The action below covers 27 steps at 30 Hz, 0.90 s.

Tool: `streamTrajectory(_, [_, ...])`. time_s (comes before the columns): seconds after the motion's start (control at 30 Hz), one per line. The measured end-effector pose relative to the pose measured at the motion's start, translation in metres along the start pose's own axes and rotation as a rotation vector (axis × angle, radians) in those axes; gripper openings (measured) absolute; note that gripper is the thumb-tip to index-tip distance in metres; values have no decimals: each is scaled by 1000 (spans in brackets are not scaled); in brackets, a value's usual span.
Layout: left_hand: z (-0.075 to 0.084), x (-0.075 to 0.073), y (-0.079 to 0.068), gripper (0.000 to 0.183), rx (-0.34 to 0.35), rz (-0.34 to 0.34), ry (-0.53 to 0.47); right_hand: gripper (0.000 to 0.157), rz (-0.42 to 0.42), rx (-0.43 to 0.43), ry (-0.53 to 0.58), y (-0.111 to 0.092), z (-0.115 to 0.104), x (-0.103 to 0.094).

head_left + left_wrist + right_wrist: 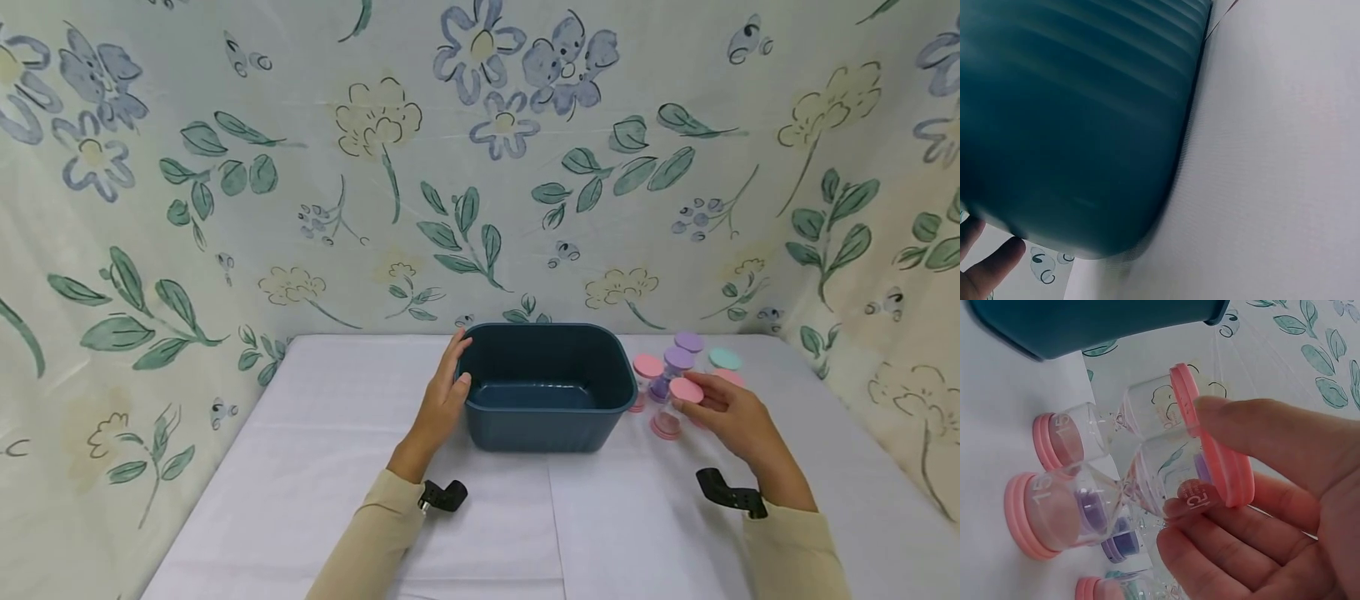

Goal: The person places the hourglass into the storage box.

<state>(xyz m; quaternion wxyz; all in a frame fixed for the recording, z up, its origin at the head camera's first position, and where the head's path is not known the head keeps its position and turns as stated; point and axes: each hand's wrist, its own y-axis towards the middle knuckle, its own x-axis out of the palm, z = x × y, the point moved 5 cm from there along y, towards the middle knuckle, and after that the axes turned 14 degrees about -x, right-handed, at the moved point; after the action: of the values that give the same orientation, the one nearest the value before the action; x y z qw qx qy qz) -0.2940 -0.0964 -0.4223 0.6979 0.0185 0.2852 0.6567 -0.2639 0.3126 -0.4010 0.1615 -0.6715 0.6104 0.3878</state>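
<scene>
My right hand (738,423) pinches a clear hourglass with pink end caps (1054,503) by its top cap. Thumb and fingers sit around that cap, and "15" is printed on the glass. In the head view the hourglass stands close to the table, slightly tilted. My left hand (438,404) rests against the left end of a dark teal box (532,432), its fingers extended along the rim. In the left wrist view two fingertips (1004,259) show at the box's outer wall (1085,144).
Around the held hourglass stand others: a pink one (648,365) beside the box, purple ones (678,358) behind, and a mint-capped one (724,358) at the back right. A white cloth (337,467) covers the table. A floral curtain (480,250) hangs behind.
</scene>
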Motion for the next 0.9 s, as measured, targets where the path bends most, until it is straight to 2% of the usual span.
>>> streamTrajectory(0.33, [0,1,-2,56,5,1,-14,70,44,-3,-69,-1,-1,-2])
streamTrajectory(0.57, [1,1,-3,56,14,7,-9,74,75,33,-57,-1,-6,-7])
streamTrajectory(0.9, [3,1,-4,55,6,6,-7,73,124,28,-44,-3,-15,-13])
